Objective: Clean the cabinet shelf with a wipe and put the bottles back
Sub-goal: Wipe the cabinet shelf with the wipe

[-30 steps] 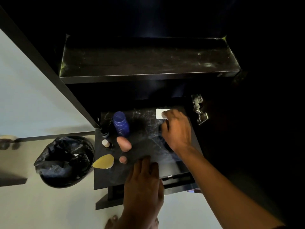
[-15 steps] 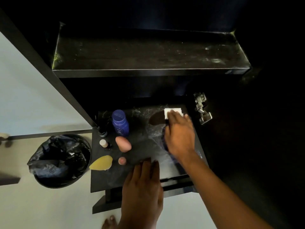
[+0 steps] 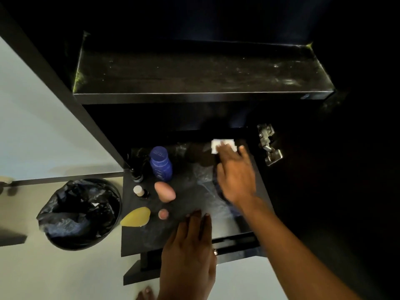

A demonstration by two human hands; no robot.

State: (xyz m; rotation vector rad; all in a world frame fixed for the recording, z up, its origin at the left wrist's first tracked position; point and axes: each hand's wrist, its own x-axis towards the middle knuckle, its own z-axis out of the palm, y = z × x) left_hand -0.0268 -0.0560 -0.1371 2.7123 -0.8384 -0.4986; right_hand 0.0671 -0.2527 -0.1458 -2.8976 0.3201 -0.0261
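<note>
My right hand (image 3: pixel 236 173) presses a white wipe (image 3: pixel 223 145) flat against the back right of the lower black shelf (image 3: pixel 194 198), fingers stretched over it. My left hand (image 3: pixel 190 245) rests flat on the shelf's front edge. On the shelf's left side stand a blue bottle (image 3: pixel 161 164), a small dark bottle (image 3: pixel 137 173) and a small white-capped bottle (image 3: pixel 139 191). A pink egg-shaped sponge (image 3: pixel 165 191), a small pink round thing (image 3: pixel 163 213) and a yellow drop-shaped piece (image 3: pixel 136 217) lie near them.
A dusty upper black shelf (image 3: pixel 194 70) juts out above. A metal door hinge (image 3: pixel 268 144) sits right of the wipe. A bin with a black bag (image 3: pixel 80 213) stands on the pale floor at left. A drawer front (image 3: pixel 233 241) shows below the shelf.
My right hand has slid the wipe further toward the back right corner of the lower shelf. The left hand stays put on the front edge.
</note>
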